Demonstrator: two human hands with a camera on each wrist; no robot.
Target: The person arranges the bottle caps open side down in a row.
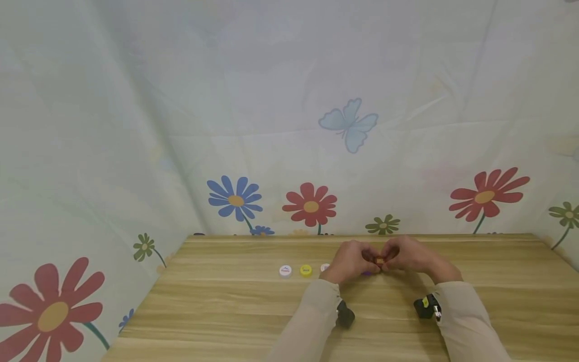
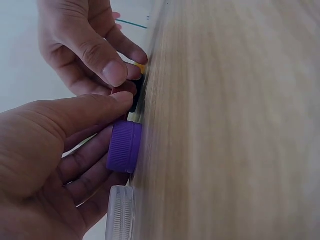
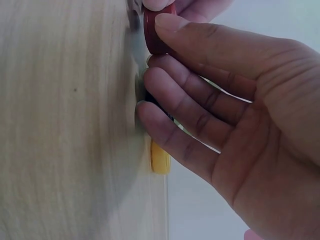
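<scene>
Over the far part of the table, my left hand (image 1: 349,260) and right hand (image 1: 410,255) meet at a dark red bottle cap (image 1: 380,261). Thumb and fingers of both hands pinch it, and in the right wrist view the red cap (image 3: 154,33) appears tilted on its side. Just below my left fingers a purple bottle cap (image 2: 124,147) sits on the table, next to a whitish ribbed cap (image 2: 120,214). Behind my right fingers are a dark cap (image 3: 156,103), mostly hidden, and a yellow-orange cap (image 3: 160,159).
Left of my hands, a white cap (image 1: 285,271), a yellow cap (image 1: 305,270) and another white cap (image 1: 324,268), partly covered by my left hand, form a row on the wooden table (image 1: 217,311). A flowered cloth (image 1: 271,100) hangs behind the table's far edge.
</scene>
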